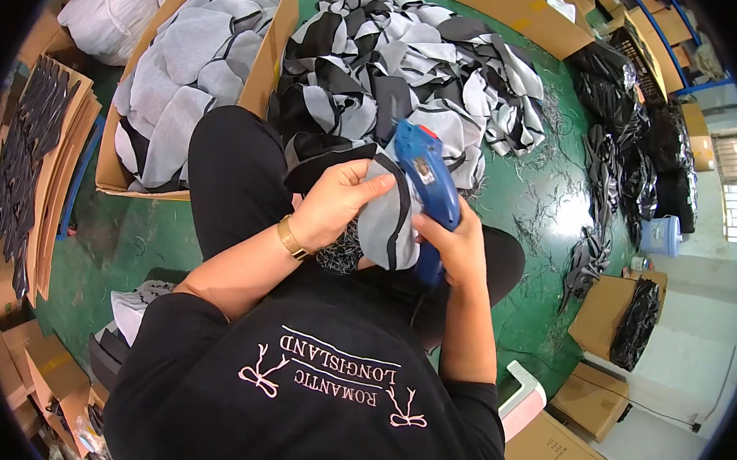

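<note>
Seen from above, a seated person in black works on a green floor. At far left, flat cardboard sheets (56,169) lean in a stack. Next to them an open cardboard box (265,63) holds grey fabric pieces. Right of the box, a loose heap of grey and black fabric pieces (413,56) spreads across the floor in front of the knees.

At centre, the left hand (336,207), a gold bracelet at the wrist, pinches the top edge of a grey fabric piece with black trim (386,223) held over the lap. Just beside it, the right hand (456,244) is clenched around the handle of a blue tagging gun (422,183), whose nose points up and away at the piece's upper edge.

This looks like the tagging step: the piece is lined up and the gun set against it. The next move seems to call for a steady pinch, fingers kept off the needle.

At far right, black fabric bundles (627,136) and more cartons lie along the floor.
</note>
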The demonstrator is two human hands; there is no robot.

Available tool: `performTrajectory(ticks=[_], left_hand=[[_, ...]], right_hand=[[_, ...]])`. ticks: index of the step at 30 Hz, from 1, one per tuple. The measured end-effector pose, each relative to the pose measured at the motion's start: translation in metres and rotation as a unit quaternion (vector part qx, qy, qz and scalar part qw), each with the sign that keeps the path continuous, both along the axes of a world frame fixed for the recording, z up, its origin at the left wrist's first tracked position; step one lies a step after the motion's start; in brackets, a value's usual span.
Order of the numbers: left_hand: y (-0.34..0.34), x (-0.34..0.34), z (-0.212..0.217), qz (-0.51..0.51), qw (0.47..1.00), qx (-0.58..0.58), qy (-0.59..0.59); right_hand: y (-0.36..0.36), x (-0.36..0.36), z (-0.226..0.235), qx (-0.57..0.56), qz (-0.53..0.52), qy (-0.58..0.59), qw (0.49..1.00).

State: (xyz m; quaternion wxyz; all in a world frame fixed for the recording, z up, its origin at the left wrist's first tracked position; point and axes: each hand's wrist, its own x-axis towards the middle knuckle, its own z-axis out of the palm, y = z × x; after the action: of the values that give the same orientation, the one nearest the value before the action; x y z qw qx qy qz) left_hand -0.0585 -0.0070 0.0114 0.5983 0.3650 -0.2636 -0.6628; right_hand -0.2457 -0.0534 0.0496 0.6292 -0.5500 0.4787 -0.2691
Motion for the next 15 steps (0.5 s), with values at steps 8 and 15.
performTrajectory(ticks=[8, 15], left_hand=[[-0.01, 0.024, -0.004, 0.013, 0.999, 0.047, 0.012], [-0.01, 0.026, 0.004, 0.039, 0.998, 0.028, -0.034]], right_hand=[[0.025, -0.05, 0.008, 0.07, 0.009, -0.006, 0.998], [0.03, -0.052, 0.006, 0.089, 0.049, 0.069, 0.992]])
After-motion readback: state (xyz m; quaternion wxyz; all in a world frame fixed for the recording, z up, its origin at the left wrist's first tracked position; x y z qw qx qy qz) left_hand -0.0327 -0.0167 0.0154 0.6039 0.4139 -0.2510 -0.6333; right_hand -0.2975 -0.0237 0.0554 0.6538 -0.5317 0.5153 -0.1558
